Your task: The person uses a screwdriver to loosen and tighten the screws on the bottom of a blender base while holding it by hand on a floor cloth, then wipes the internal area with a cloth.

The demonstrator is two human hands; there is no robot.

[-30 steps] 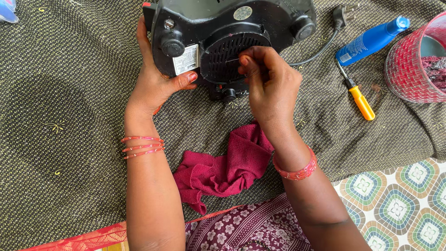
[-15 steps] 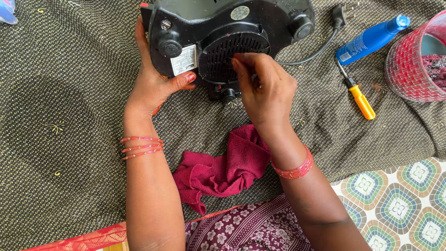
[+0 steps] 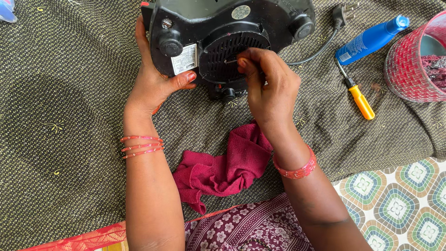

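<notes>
Right hand [image 3: 269, 88] lower now, pin [image 3: 231, 60] in fingertip grip.

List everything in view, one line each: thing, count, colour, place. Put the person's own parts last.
appliance base: 1, black, tipped on its side at top centre, round slotted vent facing the camera
power cord and plug: 1, dark, running right from the appliance
spray bottle: 1, blue, lying top right
screwdriver: 1, yellow handle, below the bottle
basket: 1, red and white woven, right edge
cloth: 1, maroon, crumpled between the forearms
mat: 1, dark with yellow flecks, under everything
tiled floor: patterned green and white, bottom right
bangles: red, on both wrists
left hand: 1, holding the appliance's left side
right hand: 1, fingertips pinching something thin at the vent
</notes>
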